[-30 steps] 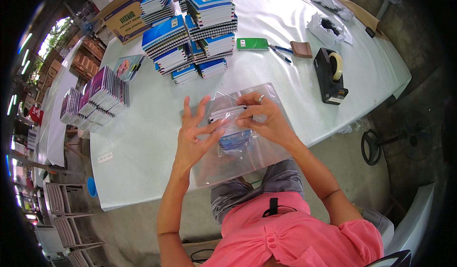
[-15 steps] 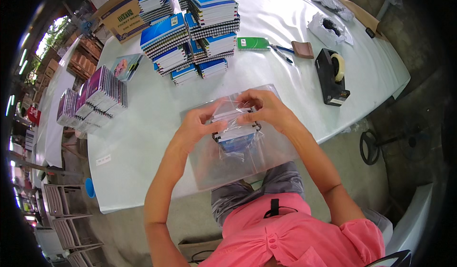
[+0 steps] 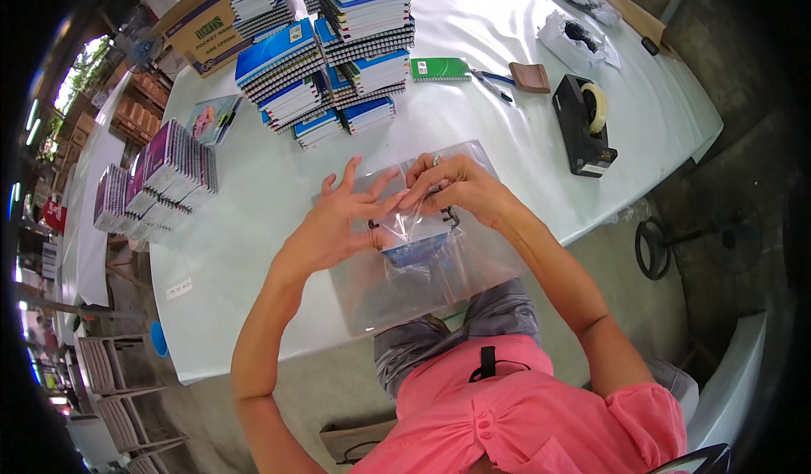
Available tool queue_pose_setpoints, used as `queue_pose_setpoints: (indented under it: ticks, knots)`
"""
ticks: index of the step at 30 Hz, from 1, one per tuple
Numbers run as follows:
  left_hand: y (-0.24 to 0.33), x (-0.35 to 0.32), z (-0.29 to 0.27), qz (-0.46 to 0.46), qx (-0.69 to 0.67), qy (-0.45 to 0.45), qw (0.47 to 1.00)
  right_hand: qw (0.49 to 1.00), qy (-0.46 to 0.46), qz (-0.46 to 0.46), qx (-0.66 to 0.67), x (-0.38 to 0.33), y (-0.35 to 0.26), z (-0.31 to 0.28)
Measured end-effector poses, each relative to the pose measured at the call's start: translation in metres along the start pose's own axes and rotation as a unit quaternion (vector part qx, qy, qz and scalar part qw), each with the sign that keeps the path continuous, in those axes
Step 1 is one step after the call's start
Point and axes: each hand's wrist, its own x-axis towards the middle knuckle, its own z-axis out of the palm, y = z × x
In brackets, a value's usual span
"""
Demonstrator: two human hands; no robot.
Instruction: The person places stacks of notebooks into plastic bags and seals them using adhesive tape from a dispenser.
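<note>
A small bundle of spiral notebooks (image 3: pixel 417 251) with blue covers sits in front of me, wrapped in clear plastic film (image 3: pixel 411 226). It rests on a pile of clear plastic sheets (image 3: pixel 363 296) at the table's near edge. My right hand (image 3: pixel 463 188) pinches the film at the top of the bundle, fingertips pressed together. Beside the bundle, my left hand (image 3: pixel 331 222) has its fingers spread, some lifted; its thumb is against the bundle's left side and a fingertip reaches near the right hand's pinch. The fingers partly cover the bundle's top.
Tall stacks of blue notebooks (image 3: pixel 359 56) stand beyond my hands, with purple notebooks (image 3: pixel 173 171) at the left. A green notebook (image 3: pixel 441 69), pliers (image 3: pixel 492 84), a brown block (image 3: pixel 530 78) and a tape dispenser (image 3: pixel 578 132) lie to the right. A cardboard box (image 3: pixel 203 35) stands far left.
Both hands were closed on the film at the bundle's top. My left hand has spread its fingers and shifted left, while the right fingers have drawn together in a pinch.
</note>
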Motion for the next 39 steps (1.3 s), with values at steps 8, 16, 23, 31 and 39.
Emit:
queue_pose_setpoints:
  ticks: [8, 16, 23, 31, 39]
  knots:
    - [0.036, -0.023, 0.008, 0.053, 0.302, 0.069, 0.949, 0.766, -0.046, -0.217, -0.604, -0.041, -0.029, 0.010]
    - [0.042, -0.019, 0.021, 0.077, 0.328, 0.107, 0.935, 0.785, 0.512, -0.103, -0.334, -0.124, -0.032, -0.168]
    - [0.050, -0.025, 0.022, 0.044, 0.319, 0.111, 0.940, 0.787, 0.576, 0.174, -0.141, -0.156, 0.004, -0.270]
    - [0.051, -0.022, 0.025, 0.056, 0.321, 0.118, 0.938, 0.847, 0.515, 0.001, 0.129, -0.167, 0.036, -0.243]
    - [0.047, -0.028, 0.024, 0.033, 0.311, 0.121, 0.942, 0.755, 0.636, 0.001, -0.157, -0.168, 0.052, -0.174]
